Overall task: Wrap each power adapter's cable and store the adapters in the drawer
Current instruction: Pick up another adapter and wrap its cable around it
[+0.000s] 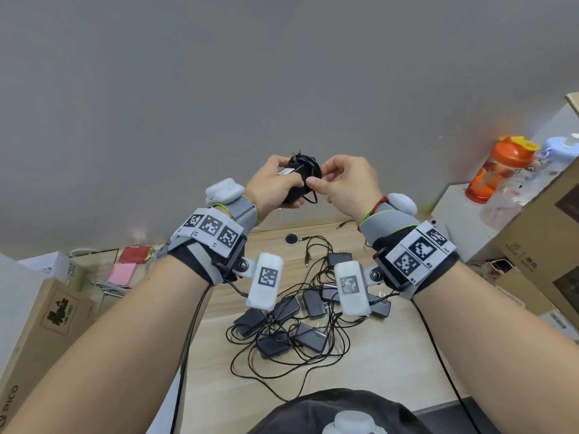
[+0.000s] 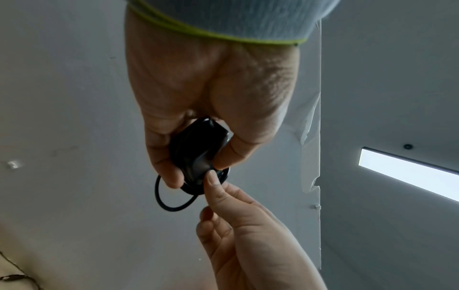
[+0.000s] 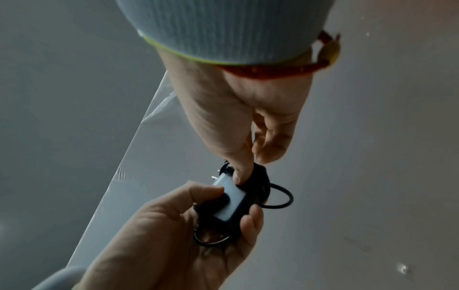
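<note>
Above the worktop (image 1: 391,364), raised in front of the grey wall (image 1: 219,89), both hands meet around one black power adapter (image 1: 289,180). The left hand (image 1: 272,186) grips its body, thumb on the flat face and fingers curled round the far side, with the two metal prongs (image 1: 76,153) pointing up. The adapter's cable (image 1: 310,170) is coiled in loops against the body. The right hand (image 1: 347,186) pinches the cable at the edge of the coil between thumb and forefinger, its other fingers loosely bent. In the left wrist view a single loose loop of cable (image 2: 171,198) hangs out below the coil, beside the right hand's fingertips (image 2: 211,178); the right wrist view shows that loop (image 3: 280,198) sticking out to the side and a further bundle of loops under the adapter (image 3: 229,204), lying in the left palm.

Down on the worktop, between the two forearms, lies a heap of other black adapters (image 1: 310,321) with their thin cables tangled and spread loosely around them (image 1: 282,371). A round cable hole (image 1: 291,238) sits in the worktop near the wall. At the right stand an orange bottle (image 1: 495,170) on a white box (image 1: 454,227) and a brown carton (image 1: 539,227); at the left are another carton (image 1: 47,324) and a pink pad (image 1: 122,272). Both wrists wear grey bands with black-and-white marker tags (image 1: 213,230).
</note>
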`<state>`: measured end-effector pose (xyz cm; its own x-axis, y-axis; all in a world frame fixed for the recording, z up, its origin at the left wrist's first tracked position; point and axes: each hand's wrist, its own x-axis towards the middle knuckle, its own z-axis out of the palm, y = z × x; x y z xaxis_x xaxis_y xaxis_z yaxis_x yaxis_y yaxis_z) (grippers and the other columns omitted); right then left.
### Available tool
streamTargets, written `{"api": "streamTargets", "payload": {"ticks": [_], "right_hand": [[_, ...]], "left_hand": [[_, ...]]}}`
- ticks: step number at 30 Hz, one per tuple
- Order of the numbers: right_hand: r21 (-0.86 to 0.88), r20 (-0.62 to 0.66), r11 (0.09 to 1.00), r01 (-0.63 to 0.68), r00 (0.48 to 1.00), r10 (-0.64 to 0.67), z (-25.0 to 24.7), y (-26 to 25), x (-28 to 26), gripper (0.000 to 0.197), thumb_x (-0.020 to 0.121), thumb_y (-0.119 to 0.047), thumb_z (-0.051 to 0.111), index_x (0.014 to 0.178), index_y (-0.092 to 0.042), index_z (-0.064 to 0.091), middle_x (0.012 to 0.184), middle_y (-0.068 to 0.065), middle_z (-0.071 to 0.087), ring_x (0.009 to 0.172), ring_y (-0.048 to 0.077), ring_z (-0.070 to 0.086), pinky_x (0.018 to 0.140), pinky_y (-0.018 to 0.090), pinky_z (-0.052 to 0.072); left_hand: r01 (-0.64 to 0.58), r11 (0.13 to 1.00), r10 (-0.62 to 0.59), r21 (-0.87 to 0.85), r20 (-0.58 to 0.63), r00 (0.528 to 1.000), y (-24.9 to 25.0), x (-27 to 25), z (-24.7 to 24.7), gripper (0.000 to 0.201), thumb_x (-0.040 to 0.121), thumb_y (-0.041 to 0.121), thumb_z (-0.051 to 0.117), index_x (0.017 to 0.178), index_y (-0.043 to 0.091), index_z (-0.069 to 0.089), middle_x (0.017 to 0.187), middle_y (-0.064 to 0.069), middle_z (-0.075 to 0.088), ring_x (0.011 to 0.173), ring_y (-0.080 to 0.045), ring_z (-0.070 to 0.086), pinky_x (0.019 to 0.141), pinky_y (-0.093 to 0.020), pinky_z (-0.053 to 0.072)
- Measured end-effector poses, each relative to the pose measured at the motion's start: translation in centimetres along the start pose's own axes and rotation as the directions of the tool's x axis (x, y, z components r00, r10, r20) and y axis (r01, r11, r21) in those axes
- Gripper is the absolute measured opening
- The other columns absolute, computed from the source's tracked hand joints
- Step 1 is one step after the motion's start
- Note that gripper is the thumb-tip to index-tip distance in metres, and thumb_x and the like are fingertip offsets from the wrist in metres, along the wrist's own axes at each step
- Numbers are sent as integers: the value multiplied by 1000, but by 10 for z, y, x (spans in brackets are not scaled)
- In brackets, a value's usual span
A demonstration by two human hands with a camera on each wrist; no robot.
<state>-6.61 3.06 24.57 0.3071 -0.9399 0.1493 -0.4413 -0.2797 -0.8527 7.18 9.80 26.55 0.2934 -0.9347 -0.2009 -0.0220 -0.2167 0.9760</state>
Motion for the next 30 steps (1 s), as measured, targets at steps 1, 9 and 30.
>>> {"api": "streamTargets", "payload": {"ticks": [1,9,30], "right_hand": [[-40,-26,999,24,999,-25,0,0,0,16,76,-28,81,79,-22,66,65,-8,65,59,9,62,68,25,53],[-76,-93,960,268,957,-275,5,3,-9,22,92,-18,58,111,-14,46,62,-6,48,58,6,48,55,17,37],[512,10,856,74,996,-92,-8,3,-3,15,98,-9,57,84,-11,53,72,10,66,59,8,66,59,23,56]], "left_hand": [[-3,1000,3,1,5,1000,0,-1,0,34,90,0,54,122,9,45,94,-14,58,75,-32,55,69,-36,55],[23,1000,-23,-11,52,998,0,-4,1,30,92,3,50,121,0,49,92,-17,57,57,-27,56,52,-27,51],[-53,992,33,113,176,984,-14,-2,-7,64,65,50,83,105,1,69,82,-15,64,50,-20,47,46,-24,35]]}}
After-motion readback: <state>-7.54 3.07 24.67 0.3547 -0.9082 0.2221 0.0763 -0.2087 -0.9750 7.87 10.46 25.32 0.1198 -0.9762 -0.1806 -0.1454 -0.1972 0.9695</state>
